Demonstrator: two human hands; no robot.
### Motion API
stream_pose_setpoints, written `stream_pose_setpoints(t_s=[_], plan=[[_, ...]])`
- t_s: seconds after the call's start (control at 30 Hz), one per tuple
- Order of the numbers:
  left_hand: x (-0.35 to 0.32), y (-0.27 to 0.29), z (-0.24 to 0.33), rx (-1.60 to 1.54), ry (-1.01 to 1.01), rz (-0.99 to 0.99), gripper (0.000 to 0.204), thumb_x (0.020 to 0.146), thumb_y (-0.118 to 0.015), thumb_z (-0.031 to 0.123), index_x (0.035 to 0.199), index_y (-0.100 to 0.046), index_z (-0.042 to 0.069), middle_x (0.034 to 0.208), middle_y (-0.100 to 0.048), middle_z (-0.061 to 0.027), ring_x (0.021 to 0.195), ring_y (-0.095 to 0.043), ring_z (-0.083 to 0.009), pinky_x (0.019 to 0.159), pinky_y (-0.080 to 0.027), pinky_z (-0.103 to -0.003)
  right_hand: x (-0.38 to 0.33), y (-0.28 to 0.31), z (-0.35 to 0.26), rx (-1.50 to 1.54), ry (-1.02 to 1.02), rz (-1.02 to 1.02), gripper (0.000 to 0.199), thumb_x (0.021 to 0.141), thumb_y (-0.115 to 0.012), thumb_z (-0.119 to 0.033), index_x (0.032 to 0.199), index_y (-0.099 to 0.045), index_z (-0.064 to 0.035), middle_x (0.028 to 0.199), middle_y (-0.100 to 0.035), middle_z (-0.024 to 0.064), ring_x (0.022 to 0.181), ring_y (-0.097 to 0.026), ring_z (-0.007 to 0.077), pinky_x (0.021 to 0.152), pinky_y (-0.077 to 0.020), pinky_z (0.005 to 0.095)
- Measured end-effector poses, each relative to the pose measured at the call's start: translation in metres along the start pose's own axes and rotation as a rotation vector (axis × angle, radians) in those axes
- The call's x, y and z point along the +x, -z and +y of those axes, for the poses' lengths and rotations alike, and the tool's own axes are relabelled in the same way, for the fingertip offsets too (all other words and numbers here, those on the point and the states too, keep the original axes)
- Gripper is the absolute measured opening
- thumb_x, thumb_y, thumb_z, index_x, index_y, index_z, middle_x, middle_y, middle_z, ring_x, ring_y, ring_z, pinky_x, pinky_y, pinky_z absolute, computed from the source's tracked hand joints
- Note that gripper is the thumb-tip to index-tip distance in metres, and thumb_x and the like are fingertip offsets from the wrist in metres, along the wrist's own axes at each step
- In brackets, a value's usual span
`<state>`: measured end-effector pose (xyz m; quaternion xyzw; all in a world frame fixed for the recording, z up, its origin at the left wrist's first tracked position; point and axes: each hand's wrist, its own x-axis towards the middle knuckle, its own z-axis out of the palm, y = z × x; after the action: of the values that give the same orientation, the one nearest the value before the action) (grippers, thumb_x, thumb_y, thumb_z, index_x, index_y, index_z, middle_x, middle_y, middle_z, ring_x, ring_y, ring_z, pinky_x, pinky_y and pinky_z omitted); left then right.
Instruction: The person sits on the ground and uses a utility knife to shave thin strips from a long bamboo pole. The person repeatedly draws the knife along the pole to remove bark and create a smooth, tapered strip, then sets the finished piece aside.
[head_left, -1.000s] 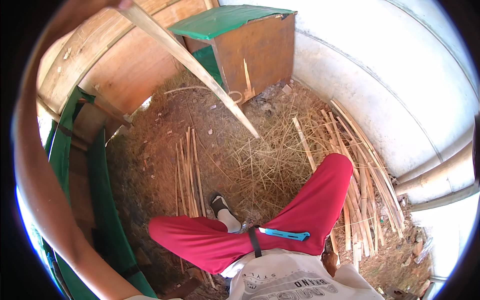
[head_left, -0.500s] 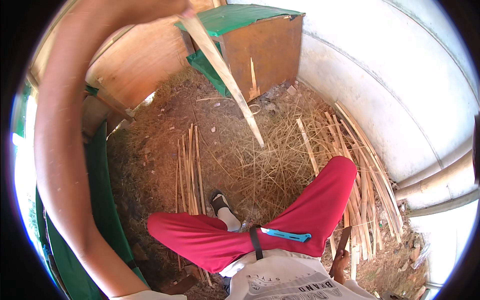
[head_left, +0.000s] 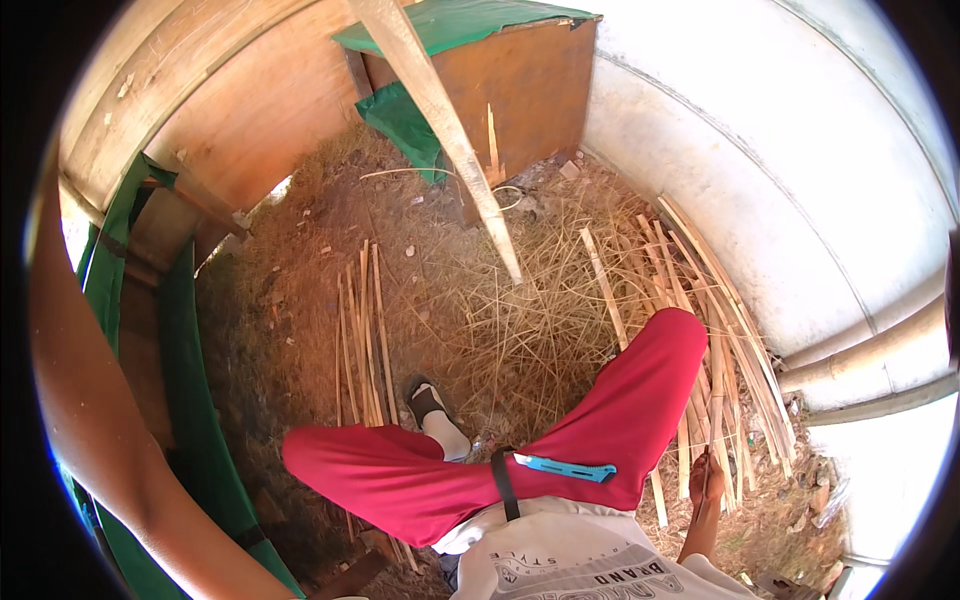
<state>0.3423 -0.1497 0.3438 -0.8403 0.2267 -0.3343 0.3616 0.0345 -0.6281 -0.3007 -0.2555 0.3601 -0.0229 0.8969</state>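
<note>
A long pale wooden strip [head_left: 450,140] hangs slanted in the air; its tip ends above the straw and its upper end leaves the top of the picture. My left forearm [head_left: 90,420] rises along the left rim, and my left hand is out of sight beyond it. My right hand [head_left: 705,482] is low beside my right thigh, on the pile of split strips [head_left: 735,350] along the wall. Whether its fingers close on one is unclear. I sit in red trousers [head_left: 640,400], with a blue-handled tool [head_left: 555,467] lying on my lap.
A second bundle of thin strips [head_left: 362,340] lies left of my sandalled foot [head_left: 428,402]. Loose straw [head_left: 510,340] covers the ground. A wooden box with a green top [head_left: 530,90] stands at the back, a curved white wall [head_left: 800,180] on the right, green cloth [head_left: 185,400] on the left.
The raised strip has swung rightward and its top end, with my left hand, has left the picture. My right hand has shifted slightly forward along the pile.
</note>
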Motion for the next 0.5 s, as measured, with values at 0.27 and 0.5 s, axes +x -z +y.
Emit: stream_pose_setpoints(t_s=[0.27,0.5], plan=[[0.007,-0.014,0.023,-0.010,-0.057,-0.084,0.010,0.073,-0.064,0.006,0.068,-0.072,0.003,0.067,-0.068,-0.0146,0.073,-0.068,-0.0330,0.107,-0.040,-0.047,0.017,0.010,0.020,0.181,-0.141,-0.006,0.024,0.104,-0.051,-0.021,0.106,-0.068,-0.0032,0.084,-0.069,0.0041,0.075,-0.069,0.0128,0.059,-0.0597,0.0238],[0.030,-0.048,0.025,-0.004,-0.015,-0.063,0.011,0.068,-0.064,0.009,0.065,-0.072,0.002,0.066,-0.068,-0.0171,0.072,-0.068,-0.0342,0.102,-0.044,-0.042,0.017,-0.016,0.008,0.022,-0.179,0.141,0.019,0.102,-0.053,-0.018,0.104,-0.066,-0.0048,0.081,-0.067,0.0025,0.072,-0.067,0.0111,0.052,-0.0544,0.0206]])
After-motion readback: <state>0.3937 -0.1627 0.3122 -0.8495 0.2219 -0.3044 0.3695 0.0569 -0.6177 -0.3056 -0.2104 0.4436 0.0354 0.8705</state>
